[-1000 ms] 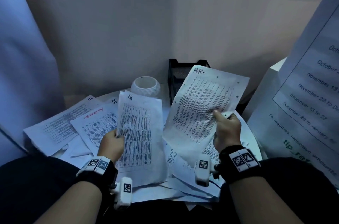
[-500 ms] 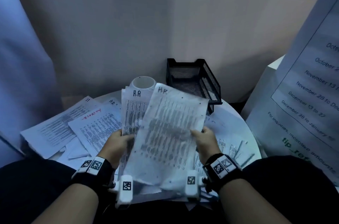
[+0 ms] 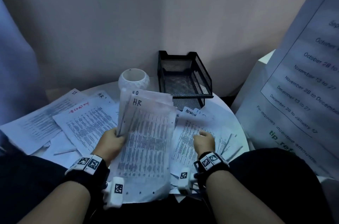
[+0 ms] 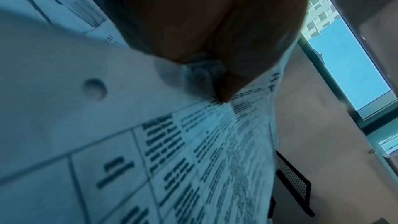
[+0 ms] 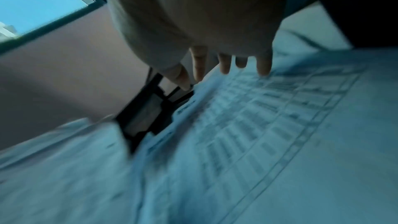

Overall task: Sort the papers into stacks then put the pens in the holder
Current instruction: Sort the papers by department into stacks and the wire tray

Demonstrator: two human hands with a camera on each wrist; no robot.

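My left hand (image 3: pixel 111 139) grips a small stack of printed sheets marked "HR" (image 3: pixel 146 141) by its left edge, held upright over the table; its thumb (image 4: pixel 226 88) presses on the top sheet (image 4: pixel 193 151). My right hand (image 3: pixel 203 141) hovers empty over the loose papers (image 3: pixel 190 132) on the right, its fingers (image 5: pixel 262 65) spread and pointing down at a printed table sheet (image 5: pixel 258 134). A sheet marked "ADMIN" (image 3: pixel 190 111) lies there. The white pen holder (image 3: pixel 134 80) stands behind the stack. Pens (image 3: pixel 225 143) lie at the table's right edge.
A black mesh tray (image 3: pixel 185 76) sits at the back of the round white table (image 3: pixel 236 119). More loose sheets (image 3: pixel 55 119) lie at the left. A beige partition (image 3: pixel 128 21) backs the table, and a large notice sheet (image 3: pixel 300 80) leans at the right.
My right hand brought its HR sheet onto the stack in my left hand, let it go, and moved right over the loose papers.
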